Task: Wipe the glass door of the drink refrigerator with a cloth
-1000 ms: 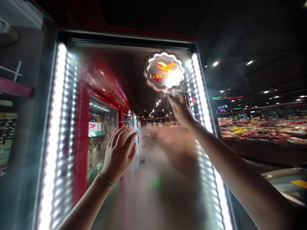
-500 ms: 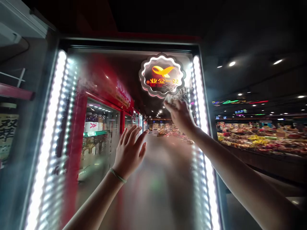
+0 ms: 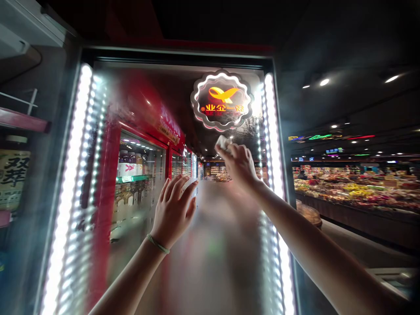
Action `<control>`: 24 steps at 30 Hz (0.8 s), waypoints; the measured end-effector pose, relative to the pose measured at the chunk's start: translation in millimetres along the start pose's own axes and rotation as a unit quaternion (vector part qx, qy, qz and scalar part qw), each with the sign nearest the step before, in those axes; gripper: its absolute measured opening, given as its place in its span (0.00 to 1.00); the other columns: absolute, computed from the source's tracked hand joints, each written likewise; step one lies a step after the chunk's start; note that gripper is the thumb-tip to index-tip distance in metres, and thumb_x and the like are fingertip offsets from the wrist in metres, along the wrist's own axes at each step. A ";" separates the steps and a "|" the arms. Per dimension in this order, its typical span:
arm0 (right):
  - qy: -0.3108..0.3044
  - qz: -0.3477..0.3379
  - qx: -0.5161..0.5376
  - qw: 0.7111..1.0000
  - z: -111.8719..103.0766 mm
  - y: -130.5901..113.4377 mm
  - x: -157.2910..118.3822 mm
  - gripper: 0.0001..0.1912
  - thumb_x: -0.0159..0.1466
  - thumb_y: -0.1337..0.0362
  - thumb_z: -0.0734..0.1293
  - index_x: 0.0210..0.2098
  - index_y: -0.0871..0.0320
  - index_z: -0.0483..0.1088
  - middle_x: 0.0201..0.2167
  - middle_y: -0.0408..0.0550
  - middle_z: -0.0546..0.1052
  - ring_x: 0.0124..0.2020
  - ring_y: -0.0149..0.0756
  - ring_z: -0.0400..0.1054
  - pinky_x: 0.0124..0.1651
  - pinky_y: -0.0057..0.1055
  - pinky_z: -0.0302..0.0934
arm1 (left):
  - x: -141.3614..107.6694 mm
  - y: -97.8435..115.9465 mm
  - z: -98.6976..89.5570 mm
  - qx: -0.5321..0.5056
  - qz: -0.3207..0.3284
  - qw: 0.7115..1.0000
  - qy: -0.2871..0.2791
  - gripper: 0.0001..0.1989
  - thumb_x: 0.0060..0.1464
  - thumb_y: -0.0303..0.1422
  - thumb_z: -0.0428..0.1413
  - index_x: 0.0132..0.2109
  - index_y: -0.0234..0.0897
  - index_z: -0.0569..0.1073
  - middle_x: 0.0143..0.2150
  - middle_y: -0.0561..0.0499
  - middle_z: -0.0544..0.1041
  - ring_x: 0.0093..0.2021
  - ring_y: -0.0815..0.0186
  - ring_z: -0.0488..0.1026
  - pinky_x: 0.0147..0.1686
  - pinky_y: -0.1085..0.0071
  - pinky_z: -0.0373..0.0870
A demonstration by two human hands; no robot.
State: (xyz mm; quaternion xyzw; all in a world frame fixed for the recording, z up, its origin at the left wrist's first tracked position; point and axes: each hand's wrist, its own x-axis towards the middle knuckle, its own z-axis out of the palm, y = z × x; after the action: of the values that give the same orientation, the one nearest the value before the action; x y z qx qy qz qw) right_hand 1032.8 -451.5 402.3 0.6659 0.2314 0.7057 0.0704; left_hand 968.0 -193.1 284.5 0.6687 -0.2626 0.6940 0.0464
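Under the lit sign (image 3: 222, 99), head view: the right hand (image 3: 243, 165) gripped a crumpled white cloth (image 3: 223, 142) at the glass pane (image 3: 213, 267).
Left hand (image 3: 173, 210): lower left of the sign, fingers spread, palm toward the pane; contact unclear.
Glass pane: fogged well below the sign, speckled beside it, flanked by LED strips (image 3: 68, 188).
Room: red cabinet (image 3: 141, 122) left of the sign, produce displays (image 3: 357, 192) lower right.

White LED strips (image 3: 69, 175) glare along both sides of a glass pane (image 3: 210, 271), blurred below, beneath a dark ceiling (image 3: 328, 39) pricked by spotlights (image 3: 324, 82).
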 end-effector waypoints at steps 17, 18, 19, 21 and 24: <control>0.022 -0.017 -0.001 1.000 25.7 -23.8 33.7 0.39 0.69 0.75 0.62 0.73 0.34 0.59 0.54 0.50 0.76 0.49 0.49 0.65 0.51 0.51 0.66 | -12.6 -24.1 -12.5 0.021 -0.001 1.000 -0.008 0.24 0.64 0.27 0.57 0.65 0.41 0.68 0.62 0.40 0.73 0.67 0.47 0.68 0.67 0.43 0.68; 0.010 -0.029 0.004 1.000 25.9 -24.0 33.2 0.40 0.69 0.75 0.62 0.73 0.34 0.59 0.55 0.50 0.75 0.49 0.49 0.65 0.52 0.51 0.66 | -13.6 -25.3 -12.3 0.020 0.000 1.000 -0.010 0.24 0.64 0.27 0.57 0.65 0.42 0.68 0.62 0.41 0.73 0.68 0.48 0.68 0.67 0.43 0.67; -0.011 -0.057 0.011 0.998 25.8 -24.5 33.1 0.40 0.69 0.76 0.62 0.73 0.34 0.59 0.57 0.49 0.75 0.50 0.48 0.65 0.52 0.50 0.66 | -14.4 -26.2 -12.3 0.018 0.001 1.000 -0.010 0.24 0.64 0.27 0.57 0.65 0.42 0.68 0.62 0.41 0.73 0.68 0.48 0.68 0.68 0.43 0.67; -0.033 -0.080 0.016 0.996 24.7 -26.2 33.4 0.39 0.69 0.75 0.62 0.72 0.35 0.61 0.58 0.49 0.75 0.50 0.48 0.65 0.53 0.50 0.66 | -15.5 -27.1 -12.3 0.014 0.000 1.000 -0.007 0.24 0.64 0.27 0.57 0.65 0.42 0.67 0.62 0.40 0.73 0.68 0.48 0.68 0.68 0.43 0.67; -0.021 -0.023 0.007 1.000 21.7 -29.2 31.1 0.36 0.69 0.74 0.63 0.71 0.36 0.63 0.54 0.50 0.76 0.50 0.49 0.65 0.53 0.51 0.65 | -17.1 -26.9 -13.0 0.012 -0.006 1.000 -0.010 0.24 0.64 0.27 0.57 0.66 0.42 0.67 0.62 0.40 0.72 0.68 0.47 0.67 0.69 0.42 0.66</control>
State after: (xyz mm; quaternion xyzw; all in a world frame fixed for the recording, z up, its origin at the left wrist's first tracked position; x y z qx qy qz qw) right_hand 1044.6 -408.0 418.4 0.6754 0.2497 0.6884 0.0869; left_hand 969.1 -159.7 276.8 0.6775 -0.2508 0.6903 0.0400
